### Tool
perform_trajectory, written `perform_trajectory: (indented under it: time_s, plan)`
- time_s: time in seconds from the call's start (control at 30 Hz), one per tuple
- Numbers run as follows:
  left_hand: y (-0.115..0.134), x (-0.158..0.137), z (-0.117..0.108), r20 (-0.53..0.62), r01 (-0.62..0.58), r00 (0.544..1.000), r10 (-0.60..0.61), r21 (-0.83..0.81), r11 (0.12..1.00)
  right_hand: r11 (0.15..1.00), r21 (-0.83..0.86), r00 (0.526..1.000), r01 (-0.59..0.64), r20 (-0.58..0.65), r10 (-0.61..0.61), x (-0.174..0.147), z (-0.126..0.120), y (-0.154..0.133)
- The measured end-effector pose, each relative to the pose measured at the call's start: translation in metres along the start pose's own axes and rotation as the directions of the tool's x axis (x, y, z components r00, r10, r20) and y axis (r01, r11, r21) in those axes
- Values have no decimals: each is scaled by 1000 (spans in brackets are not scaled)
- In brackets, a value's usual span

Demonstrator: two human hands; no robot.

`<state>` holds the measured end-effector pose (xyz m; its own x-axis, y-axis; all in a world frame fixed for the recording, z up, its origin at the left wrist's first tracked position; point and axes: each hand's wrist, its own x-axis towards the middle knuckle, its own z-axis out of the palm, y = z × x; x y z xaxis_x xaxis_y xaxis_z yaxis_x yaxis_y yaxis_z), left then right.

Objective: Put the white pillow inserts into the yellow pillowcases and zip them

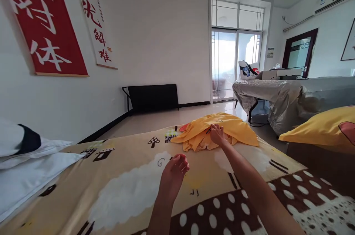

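A crumpled yellow cloth (238,127), with small dark marks and an orange-red patch at its left end, lies bunched at the far edge of the bed. My right hand (217,134) reaches forward to its middle, with the fingers bent and gripping a fold. Nearer to me, my left hand (174,166) hovers over the printed bedsheet (119,190), apart from the cloth. Its fingers are curled in, and nothing shows in them. Whether the yellow cloth is a pillowcase or a garment, I cannot tell.
White fabric with a dark band (36,164) lies at the left. A yellow cushion (318,127) rests at the right. Beyond the bed are a black folded frame (154,98) against the wall and a plastic-covered table (266,90) with boxes on it.
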<state>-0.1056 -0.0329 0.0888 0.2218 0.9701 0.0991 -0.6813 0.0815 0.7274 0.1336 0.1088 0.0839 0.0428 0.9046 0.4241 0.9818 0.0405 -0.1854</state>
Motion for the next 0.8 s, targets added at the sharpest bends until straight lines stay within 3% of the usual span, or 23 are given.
perform_trajectory:
  time_s: [0.27, 0.43, 0.63, 0.8]
  plan:
    - [7, -5, 0, 67, -112, 993, 102, 174, 978, 985, 173, 974, 2, -222, 37, 31, -89, 17]
    - [-6, -6, 11, 136, -113, 988, 69, 351, 929, 949, 298, 935, 101, -354, 11, 31, -146, 27]
    - [-16, -17, 26, 196, -87, 981, -16, 508, 857, 884, 373, 884, 282, -460, -88, 28, -190, 15]
    - [-16, -19, 28, 245, -128, 969, -38, 626, 769, 838, 417, 850, 352, -518, -99, 23, -221, 1]
